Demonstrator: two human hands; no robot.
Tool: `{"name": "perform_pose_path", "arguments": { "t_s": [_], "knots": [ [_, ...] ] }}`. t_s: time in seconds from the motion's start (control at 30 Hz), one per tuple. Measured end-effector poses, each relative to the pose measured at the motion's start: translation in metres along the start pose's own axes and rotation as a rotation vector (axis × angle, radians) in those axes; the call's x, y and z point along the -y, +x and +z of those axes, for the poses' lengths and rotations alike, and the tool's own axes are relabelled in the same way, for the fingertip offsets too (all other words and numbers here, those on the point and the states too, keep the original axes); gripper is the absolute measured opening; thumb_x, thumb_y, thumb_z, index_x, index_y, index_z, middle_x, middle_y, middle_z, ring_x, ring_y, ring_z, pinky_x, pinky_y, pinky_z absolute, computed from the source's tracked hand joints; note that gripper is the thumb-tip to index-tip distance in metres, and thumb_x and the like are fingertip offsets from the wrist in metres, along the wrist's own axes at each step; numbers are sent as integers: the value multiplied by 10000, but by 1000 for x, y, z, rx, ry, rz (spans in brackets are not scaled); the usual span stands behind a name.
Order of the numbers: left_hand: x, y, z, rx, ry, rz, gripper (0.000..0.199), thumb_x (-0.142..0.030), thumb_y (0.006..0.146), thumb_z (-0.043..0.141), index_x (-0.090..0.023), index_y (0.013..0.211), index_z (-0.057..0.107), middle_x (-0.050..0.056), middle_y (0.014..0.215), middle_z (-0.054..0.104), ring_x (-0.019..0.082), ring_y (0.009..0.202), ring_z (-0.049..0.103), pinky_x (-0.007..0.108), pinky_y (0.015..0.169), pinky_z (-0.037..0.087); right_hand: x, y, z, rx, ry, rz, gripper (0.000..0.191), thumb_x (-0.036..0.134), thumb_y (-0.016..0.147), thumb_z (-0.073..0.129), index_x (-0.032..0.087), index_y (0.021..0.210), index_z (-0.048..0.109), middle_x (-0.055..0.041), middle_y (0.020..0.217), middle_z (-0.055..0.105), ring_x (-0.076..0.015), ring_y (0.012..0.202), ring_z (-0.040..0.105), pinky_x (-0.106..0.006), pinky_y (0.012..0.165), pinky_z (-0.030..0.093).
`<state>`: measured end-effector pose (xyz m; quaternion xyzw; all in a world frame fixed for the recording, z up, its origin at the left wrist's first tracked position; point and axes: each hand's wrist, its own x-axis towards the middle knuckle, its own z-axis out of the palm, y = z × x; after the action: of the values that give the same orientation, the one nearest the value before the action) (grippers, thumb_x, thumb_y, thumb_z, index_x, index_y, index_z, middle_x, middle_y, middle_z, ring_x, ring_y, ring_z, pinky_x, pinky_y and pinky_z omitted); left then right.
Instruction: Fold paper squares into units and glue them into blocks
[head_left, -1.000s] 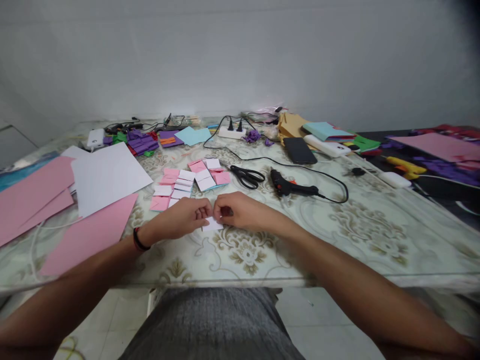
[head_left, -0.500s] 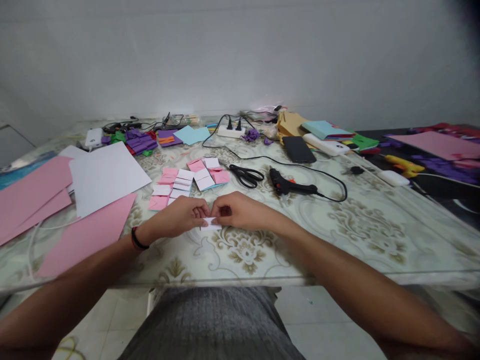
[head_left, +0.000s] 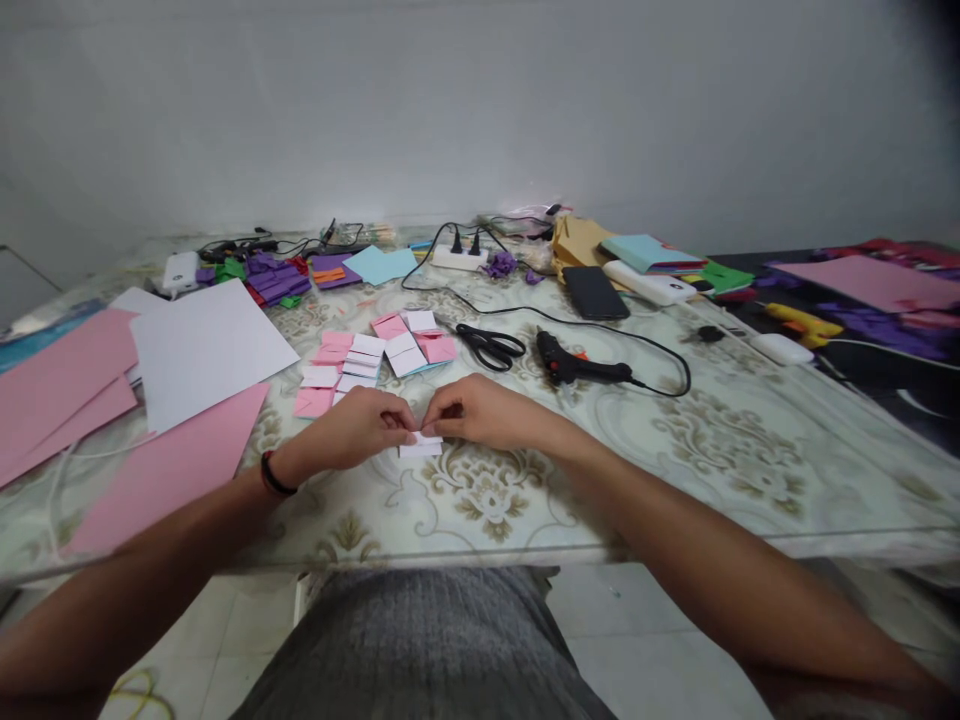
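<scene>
A small piece of white paper (head_left: 421,449) lies on the patterned tablecloth near the front of the table. My left hand (head_left: 369,428) pinches its left upper part, and my right hand (head_left: 474,412) pinches its right upper part, fingertips almost touching. The fingers of both hands are closed and partly hide the paper. Just beyond my hands are folded pink and white paper pieces (head_left: 365,356). Black scissors (head_left: 491,347) and a black glue gun (head_left: 581,366) lie behind my right hand.
Large white (head_left: 214,350) and pink sheets (head_left: 176,470) cover the left side. At the back are a power strip (head_left: 459,259), purple paper strips and cables. A black phone (head_left: 595,293), coloured papers and a yellow glue gun (head_left: 801,323) lie to the right.
My fingertips have shifted slightly on the white paper, and more of its front part shows. The whole view has moved a little.
</scene>
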<state>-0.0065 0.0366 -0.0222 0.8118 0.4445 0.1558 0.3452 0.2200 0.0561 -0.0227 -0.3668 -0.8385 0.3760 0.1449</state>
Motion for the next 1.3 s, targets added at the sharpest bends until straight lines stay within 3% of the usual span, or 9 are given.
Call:
{"name": "perform_pose_path", "arguments": {
  "t_s": [0.43, 0.93, 1.3],
  "knots": [
    [3, 1, 6, -50, -42, -23, 156, -316, 840, 727, -184, 798, 800, 18, 744, 781, 171, 703, 692, 236, 628, 464, 2, 2, 3, -8, 26, 52, 61, 179, 814, 762, 145, 824, 811, 3, 692, 723, -103, 596, 505, -226, 588, 347],
    [-1, 1, 6, -82, 140, 72, 110, -227, 857, 710, -176, 818, 799, 8, 731, 750, 140, 673, 653, 222, 620, 421, 6, 1, 4, -12, -27, 69, 43, 181, 816, 780, 146, 819, 805, 13, 668, 702, -100, 586, 513, -226, 607, 359],
    [-9, 1, 1, -15, 288, 100, 96, -164, 883, 706, -158, 811, 770, 24, 740, 746, 164, 702, 650, 244, 649, 393, 13, -1, 8, -28, -107, 7, 79, 97, 829, 731, 134, 847, 798, -1, 679, 703, -105, 596, 553, -223, 596, 361]
  ]
}}
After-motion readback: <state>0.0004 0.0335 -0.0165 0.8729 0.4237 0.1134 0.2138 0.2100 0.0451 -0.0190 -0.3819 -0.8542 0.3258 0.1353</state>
